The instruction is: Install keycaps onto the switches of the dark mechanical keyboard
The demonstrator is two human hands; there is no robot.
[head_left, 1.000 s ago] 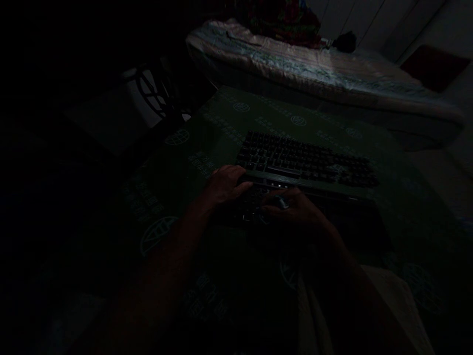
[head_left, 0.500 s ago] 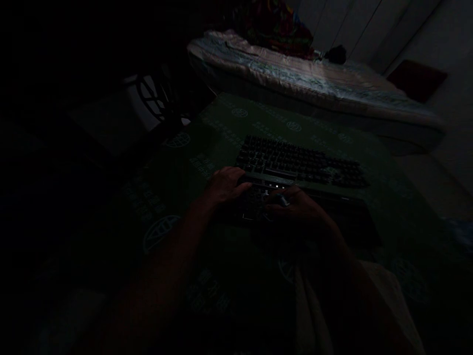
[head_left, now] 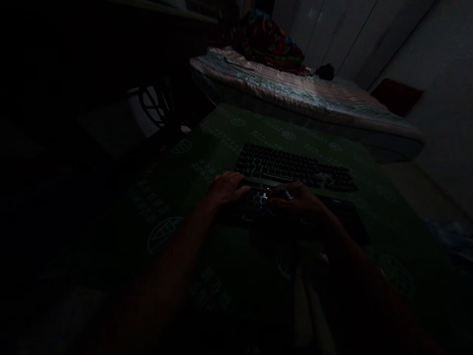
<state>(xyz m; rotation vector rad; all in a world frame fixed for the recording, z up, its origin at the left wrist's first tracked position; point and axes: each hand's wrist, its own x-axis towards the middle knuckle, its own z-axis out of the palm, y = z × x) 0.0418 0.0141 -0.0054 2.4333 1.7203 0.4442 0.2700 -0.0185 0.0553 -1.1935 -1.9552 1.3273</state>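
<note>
A dark keyboard base [head_left: 347,217], its keycaps off at least at the left part, lies flat on the green table cover [head_left: 221,133]. My left hand [head_left: 226,189] grips its upper left edge, thumb over the front. Over the middle of the base, my right hand [head_left: 301,199] is closed on a small grey-blue object [head_left: 285,194], too dark to name. The fingertips of that hand are close to the base's bare key slots [head_left: 258,198]. Just behind the base are the black keycaps [head_left: 295,162], laid out in keyboard order on the cover.
A pale cloth [head_left: 308,305] is at the near edge, below my right forearm. Beyond the table stands a bed [head_left: 295,88] with a heap of patterned red fabric [head_left: 271,47]. To the left is a dark chair-like frame [head_left: 153,106]. The room is very dim.
The view has tilted and shifted slightly. My right hand has moved a little over the base, still with the grey-blue object. My left hand keeps its hold on the edge.
</note>
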